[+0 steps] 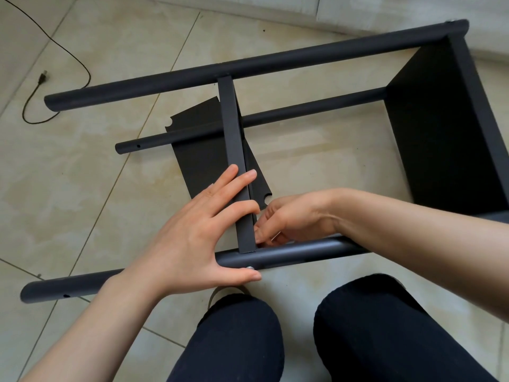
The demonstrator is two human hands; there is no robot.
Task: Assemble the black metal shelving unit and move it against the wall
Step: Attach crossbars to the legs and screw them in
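The black metal shelving unit lies on its side on the tiled floor. Its near pole [303,250] runs left to right in front of my knees, and a far pole [248,64] lies parallel above it. A middle shelf [232,139] stands on edge between the poles. My left hand [198,230] lies with straight fingers across the shelf's edge, its thumb pressing on the near pole beside a silver bolt head [250,268]. My right hand [289,219] is curled behind the shelf at the joint and pinches a small silver tool [276,236]. An end shelf [440,128] is fixed at the right.
A third pole [275,117] lies lower, with a loose black shelf panel [201,150] flat on the floor under it. A black power cord [41,78] with a plug trails at the upper left. A pale wall base [358,12] runs along the top. My dark-trousered knees [303,340] fill the bottom.
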